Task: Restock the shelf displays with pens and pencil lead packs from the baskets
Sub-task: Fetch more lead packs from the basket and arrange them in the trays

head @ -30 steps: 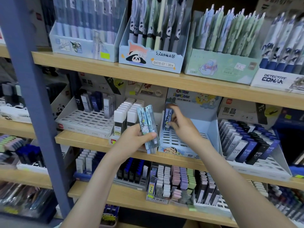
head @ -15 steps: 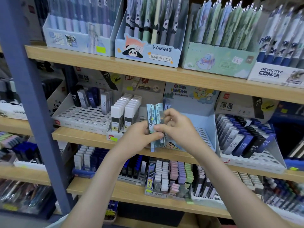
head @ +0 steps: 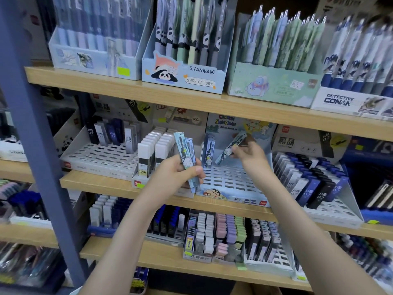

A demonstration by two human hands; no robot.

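Currently the right hand [head: 248, 154] pinches one lead pack [head: 230, 149] over the slotted tray [head: 234, 182]; left hand [head: 178, 173] grips spare packs [head: 187, 155]. Next step likely: seat it upright.

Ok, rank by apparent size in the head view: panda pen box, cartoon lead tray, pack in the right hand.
1-2. panda pen box and cartoon lead tray: about equal, tray partly covered, so unranked.
3. pack pinched in the right hand: clearly smallest.
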